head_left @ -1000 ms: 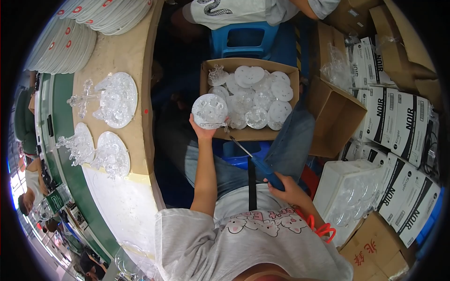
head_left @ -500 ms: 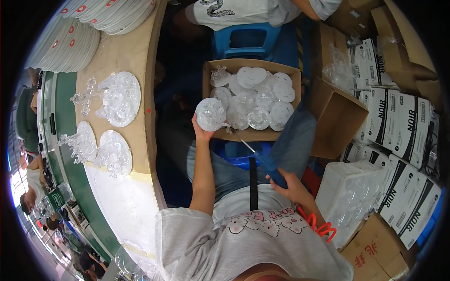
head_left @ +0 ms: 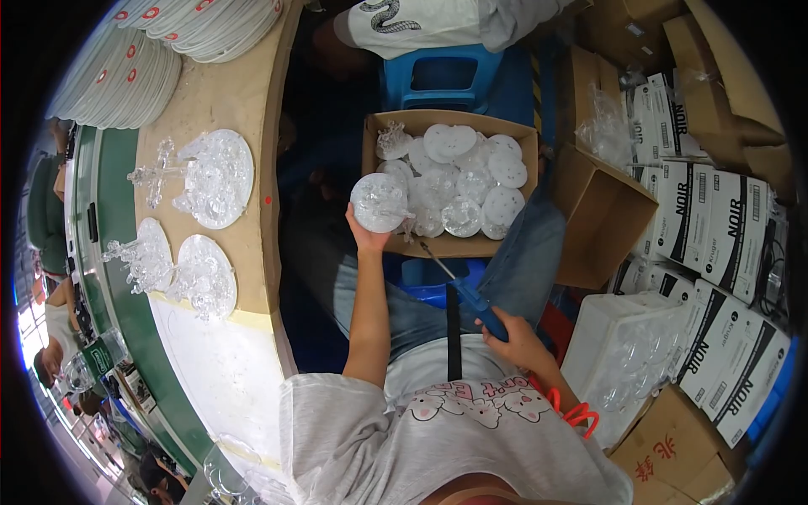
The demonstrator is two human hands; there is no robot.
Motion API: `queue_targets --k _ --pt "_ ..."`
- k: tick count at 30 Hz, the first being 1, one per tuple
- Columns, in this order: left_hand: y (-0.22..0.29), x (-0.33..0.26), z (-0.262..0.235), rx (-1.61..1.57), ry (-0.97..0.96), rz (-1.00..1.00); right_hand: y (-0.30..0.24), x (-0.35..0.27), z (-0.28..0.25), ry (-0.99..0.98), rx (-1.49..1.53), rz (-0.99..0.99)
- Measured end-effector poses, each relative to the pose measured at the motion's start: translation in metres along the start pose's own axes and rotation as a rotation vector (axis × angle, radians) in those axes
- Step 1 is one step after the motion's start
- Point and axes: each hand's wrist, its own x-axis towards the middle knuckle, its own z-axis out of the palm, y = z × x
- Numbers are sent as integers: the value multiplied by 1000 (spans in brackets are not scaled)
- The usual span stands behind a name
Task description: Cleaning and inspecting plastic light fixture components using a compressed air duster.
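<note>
Left hand [head_left: 368,236] grasps one clear round piece [head_left: 379,204] at the near-left corner of one open carton [head_left: 459,246]. Right hand [head_left: 515,338] wrapped round one blue tool [head_left: 481,310] — long axis slanting up-left, tip near the piece's lower right, apart. Left hand is nearer the piece. Carton discs [head_left: 507,171] overlap — can't count. Surface [head_left: 240,93], left: three clear assemblies [head_left: 220,181], two plate stacks [head_left: 135,80].

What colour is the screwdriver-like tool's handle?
The tool's handle is blue, best seen in the head view.
</note>
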Motion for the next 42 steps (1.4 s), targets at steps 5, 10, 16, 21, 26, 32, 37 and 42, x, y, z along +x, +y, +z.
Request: queue_targets --k 5,10,16,21,26,32,37,42 --pt "11 0 -4 34 -64 -8 -6 1 1 -8 12 -94" --pt "-3 3 -5 18 -55 -62 -6 12 7 -5 17 -101" --pt "-12 -2 -3 -74 -88 12 -7 9 -2 -31 13 -130" --pt "-1 -10 0 -121 -67 88 7 11 5 -56 179 -94" --pt "4 -13 12 -65 -74 79 13 11 3 -83 189 -97" --pt "11 -10 16 -32 -132 68 16 12 -2 -27 227 -91" --pt "5 -15 17 -35 -119 46 14 11 -6 -45 201 -84" --pt "3 -45 35 -58 -177 36 3 -6 -5 -101 599 -39"
